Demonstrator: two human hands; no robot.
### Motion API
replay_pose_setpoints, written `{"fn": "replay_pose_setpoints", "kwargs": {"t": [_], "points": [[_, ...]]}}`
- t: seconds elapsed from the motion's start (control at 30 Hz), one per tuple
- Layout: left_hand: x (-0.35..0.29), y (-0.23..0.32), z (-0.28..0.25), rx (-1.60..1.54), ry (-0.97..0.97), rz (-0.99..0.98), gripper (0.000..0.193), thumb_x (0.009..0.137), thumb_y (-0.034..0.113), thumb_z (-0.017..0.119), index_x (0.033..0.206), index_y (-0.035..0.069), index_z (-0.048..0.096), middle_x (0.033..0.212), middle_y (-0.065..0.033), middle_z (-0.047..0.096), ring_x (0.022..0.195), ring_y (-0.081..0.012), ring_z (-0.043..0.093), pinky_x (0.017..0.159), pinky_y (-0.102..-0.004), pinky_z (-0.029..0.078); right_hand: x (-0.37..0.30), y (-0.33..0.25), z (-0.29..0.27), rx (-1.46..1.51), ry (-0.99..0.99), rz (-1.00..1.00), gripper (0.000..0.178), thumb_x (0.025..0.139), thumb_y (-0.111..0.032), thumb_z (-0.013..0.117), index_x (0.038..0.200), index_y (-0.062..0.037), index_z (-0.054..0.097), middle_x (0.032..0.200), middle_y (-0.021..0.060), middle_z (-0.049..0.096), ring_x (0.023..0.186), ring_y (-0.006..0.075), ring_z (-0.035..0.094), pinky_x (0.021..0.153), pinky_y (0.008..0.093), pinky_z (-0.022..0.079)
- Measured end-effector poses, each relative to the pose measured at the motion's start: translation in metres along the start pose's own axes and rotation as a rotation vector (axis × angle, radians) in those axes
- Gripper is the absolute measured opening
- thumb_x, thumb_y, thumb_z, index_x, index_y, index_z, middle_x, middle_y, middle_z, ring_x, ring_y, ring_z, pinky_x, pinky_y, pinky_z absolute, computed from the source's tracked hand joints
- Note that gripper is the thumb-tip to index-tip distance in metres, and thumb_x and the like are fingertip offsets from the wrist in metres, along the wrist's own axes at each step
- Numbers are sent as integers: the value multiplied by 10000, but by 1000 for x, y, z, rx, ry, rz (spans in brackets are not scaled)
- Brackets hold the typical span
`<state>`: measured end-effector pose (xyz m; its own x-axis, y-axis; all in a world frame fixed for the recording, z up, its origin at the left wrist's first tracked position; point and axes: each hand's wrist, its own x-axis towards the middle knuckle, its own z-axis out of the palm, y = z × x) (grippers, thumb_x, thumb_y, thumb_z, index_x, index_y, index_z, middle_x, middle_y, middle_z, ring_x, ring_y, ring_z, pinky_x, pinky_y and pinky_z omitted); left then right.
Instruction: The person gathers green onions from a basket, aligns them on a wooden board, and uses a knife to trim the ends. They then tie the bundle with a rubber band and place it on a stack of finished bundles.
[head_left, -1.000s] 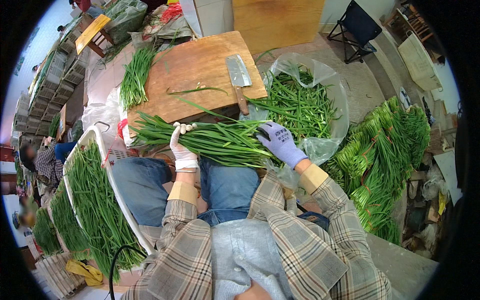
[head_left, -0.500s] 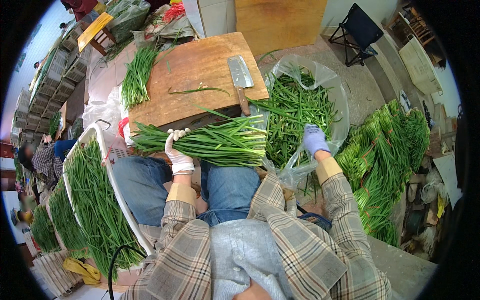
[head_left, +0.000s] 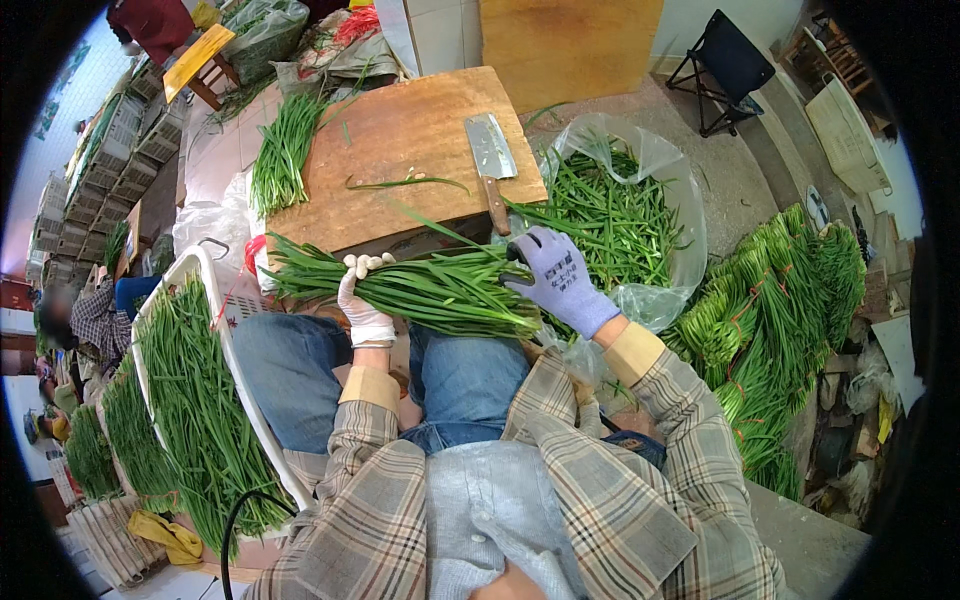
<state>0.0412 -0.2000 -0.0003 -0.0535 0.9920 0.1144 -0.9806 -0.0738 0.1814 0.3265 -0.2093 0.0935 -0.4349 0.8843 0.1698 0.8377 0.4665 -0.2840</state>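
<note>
We've got a long, green, leafy bunch (head_left: 435, 290) over our blue denim knees (head_left: 468, 375)!
In the head view, our white-gloved left hand (head_left: 359, 300) has its fingers clasped round it; our lavender-gloved right hand (head_left: 562, 279) curls its fingers at the stem end, whether gripping, we cannot tell. Beyond, a wooden-handled steel cleaver (head_left: 489, 150) lies on the brown wooden surface (head_left: 390, 130).

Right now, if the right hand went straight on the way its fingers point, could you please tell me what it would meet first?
The right hand would probably meet the chive bundle first, near its stem end; depth leaves it unclear whether they touch.
</note>
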Motion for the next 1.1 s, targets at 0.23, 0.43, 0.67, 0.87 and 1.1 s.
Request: {"fn": "replay_pose_setpoints", "kwargs": {"t": [0.23,0.43,0.67,0.87,1.1], "points": [[3,-2,-3,-49,-38,-20,116,788,40,600,863,83,522,697,-11,506,783,-192,552,953,-410,377,-2,29,13,640,154,130,224,810,-203,625,1010,-106,641,962,96,623,848,271,587,776,384,460],[2,-4,-3,-71,-9,-34,115,797,16,573,875,90,532,689,-1,517,773,-172,555,958,-390,373,-65,152,12,-67,-68,557,279,802,-273,627,1022,-102,639,948,138,636,842,279,617,753,378,487],[0,-2,-10,-43,13,-20,83,855,60,539,923,97,571,691,13,517,766,-149,545,987,-385,353,-48,42,-32,363,-51,288,294,793,-283,633,1003,-79,613,941,142,605,855,303,600,785,391,484],[-4,0,-12,-70,96,-23,112,870,90,546,978,87,577,675,10,495,803,-174,565,1014,-418,349,-41,14,4,271,-72,195,552,699,-252,742,1181,-93,525,1026,165,537,1001,337,535,875,379,446],[1,-8,0,-102,-37,-49,131,793,19,555,893,104,546,619,20,447,740,-156,511,1019,-408,325,-37,26,28,745,-102,406,539,766,-401,681,1133,-39,524,927,204,615,847,332,604,761,401,478]]}}
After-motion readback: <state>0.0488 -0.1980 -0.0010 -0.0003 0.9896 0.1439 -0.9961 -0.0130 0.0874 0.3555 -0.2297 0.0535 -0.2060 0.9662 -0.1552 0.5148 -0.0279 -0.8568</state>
